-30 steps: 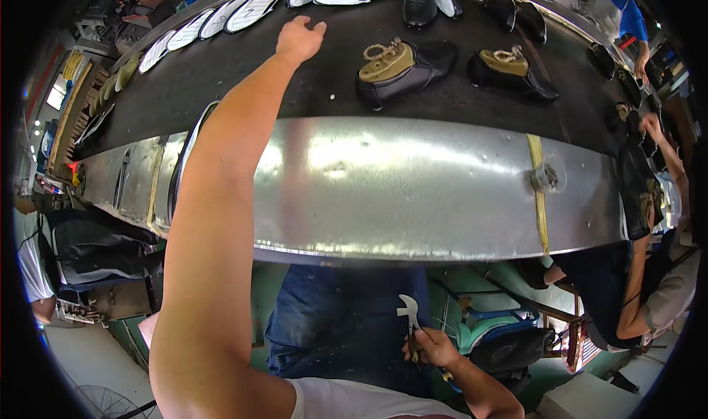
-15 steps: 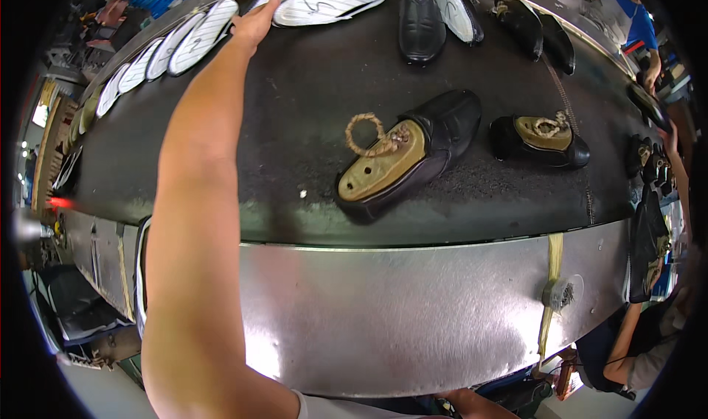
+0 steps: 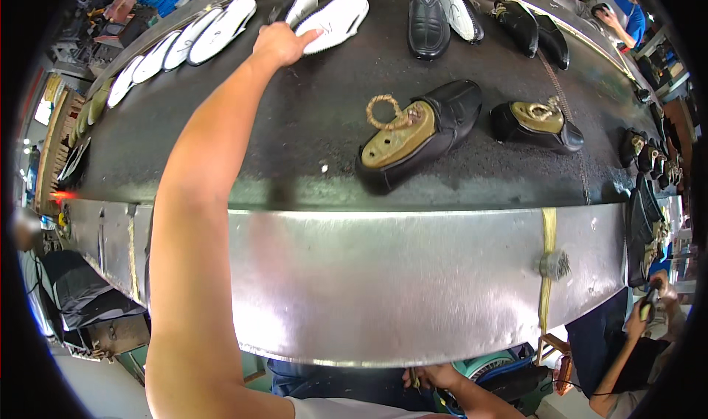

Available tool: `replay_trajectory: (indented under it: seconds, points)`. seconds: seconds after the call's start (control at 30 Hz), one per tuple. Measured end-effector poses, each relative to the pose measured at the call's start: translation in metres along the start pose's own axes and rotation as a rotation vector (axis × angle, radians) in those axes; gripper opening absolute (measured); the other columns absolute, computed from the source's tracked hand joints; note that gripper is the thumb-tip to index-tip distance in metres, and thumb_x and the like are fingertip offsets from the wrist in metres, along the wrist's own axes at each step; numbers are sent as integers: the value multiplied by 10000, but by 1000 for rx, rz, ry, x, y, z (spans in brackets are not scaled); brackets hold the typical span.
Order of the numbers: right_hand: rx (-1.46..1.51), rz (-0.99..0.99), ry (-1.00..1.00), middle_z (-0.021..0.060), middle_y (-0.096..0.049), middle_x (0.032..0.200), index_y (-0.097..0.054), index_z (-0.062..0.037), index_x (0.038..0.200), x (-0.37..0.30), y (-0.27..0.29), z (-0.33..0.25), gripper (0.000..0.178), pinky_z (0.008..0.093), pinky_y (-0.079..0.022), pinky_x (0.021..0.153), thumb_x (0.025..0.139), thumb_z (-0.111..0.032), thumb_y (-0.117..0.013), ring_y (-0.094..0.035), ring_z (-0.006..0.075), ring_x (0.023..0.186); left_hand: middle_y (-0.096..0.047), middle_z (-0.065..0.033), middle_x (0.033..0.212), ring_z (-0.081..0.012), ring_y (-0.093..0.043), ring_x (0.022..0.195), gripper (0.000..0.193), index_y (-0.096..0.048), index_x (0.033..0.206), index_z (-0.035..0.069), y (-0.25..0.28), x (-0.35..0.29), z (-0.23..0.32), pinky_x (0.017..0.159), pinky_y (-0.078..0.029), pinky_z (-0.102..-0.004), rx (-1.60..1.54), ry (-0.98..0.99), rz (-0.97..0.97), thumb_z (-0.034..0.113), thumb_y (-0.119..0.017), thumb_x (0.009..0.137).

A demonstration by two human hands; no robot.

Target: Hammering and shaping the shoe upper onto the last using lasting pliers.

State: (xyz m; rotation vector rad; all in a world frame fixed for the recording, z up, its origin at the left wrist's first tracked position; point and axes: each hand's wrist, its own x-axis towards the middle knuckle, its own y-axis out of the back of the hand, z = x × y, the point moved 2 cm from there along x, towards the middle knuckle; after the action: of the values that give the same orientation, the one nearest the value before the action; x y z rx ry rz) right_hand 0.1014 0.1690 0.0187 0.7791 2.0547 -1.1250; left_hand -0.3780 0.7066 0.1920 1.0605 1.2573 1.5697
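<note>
My left hand (image 3: 280, 44) reaches across the dark conveyor belt (image 3: 295, 109) to its far side. The thumb lies over the near edge of an upturned shoe (image 3: 341, 19) with a white underside; the other fingers are mostly hidden. Another white-bottomed shoe (image 3: 302, 5) lies just behind that hand. Low in the picture, below the metal ledge, my right hand (image 3: 439, 376) is closed around a small thing with a yellowish part, too small to name. Between me and the far side lies a black shoe (image 3: 453, 113) on a tan last with a rope loop.
Several upturned white-bottomed shoes (image 3: 221, 28) line the far left. A black loafer (image 3: 428, 25) and other dark shoes (image 3: 552, 39) stand at the back. A smaller black shoe (image 3: 571, 139) lies right. The metal ledge (image 3: 398, 286) carries small nails (image 3: 554, 265). Co-workers (image 3: 623, 10) are at right.
My left hand has moved right onto the white-bottomed shoe, which has turned and come nearer. My right hand now shows more fully below the ledge. The view has shifted slightly.
</note>
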Motion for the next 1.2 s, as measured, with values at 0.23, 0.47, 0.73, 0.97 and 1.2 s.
replay_trajectory:
  seconds: [0.23, 0.47, 0.73, 0.97, 1.2]
  points:
    - [-26, 62, 168, 184, -723, 959, -594, 64, 1139, -14, -26, 33, 598, 252, -479, 454, 1062, -491, -384, -741, 262, 785, -711, -240, 1070, -379, -679, 1043, 824, -690, 1130, -51, 114, -227, -10, 903, -527, -449, -50, 40, -53, 712, -631, 823]
    - [-50, 36, 258, 162, -719, 960, -591, 33, 1128, -15, -40, 80, 545, 244, -480, 467, 1076, -458, -360, -742, 246, 792, -633, -324, 1132, -470, -648, 1007, 623, -686, 942, -44, 144, -451, -44, 838, -522, -498, -101, 35, 128, 569, -722, 832]
    - [-72, 110, 284, 154, -714, 934, -588, 29, 1113, -33, -64, 135, 550, 244, -468, 451, 1073, -471, -364, -735, 231, 759, -580, -354, 1264, -504, -563, 1175, 758, -528, 1324, -57, 142, -487, -141, 985, -458, -544, 185, 32, 674, 466, -759, 827]
    - [-85, 184, 425, 139, -711, 929, -577, 17, 1116, -33, -74, 139, 514, 239, -448, 438, 1079, -450, -363, -729, 210, 750, -695, -169, 1121, -209, -656, 1008, 700, -539, 1339, -83, 126, -481, -246, 906, -510, -341, -784, 434, 98, 412, -738, 887]
    - [-48, 218, 412, 134, -698, 925, -569, 16, 1119, -37, -73, 153, 512, 215, -420, 438, 1081, -447, -353, -715, 192, 731, -640, -104, 1221, -215, -631, 1116, 936, -464, 1377, -46, 69, -717, -182, 993, -498, -386, -1568, 283, -73, 395, -920, 688]
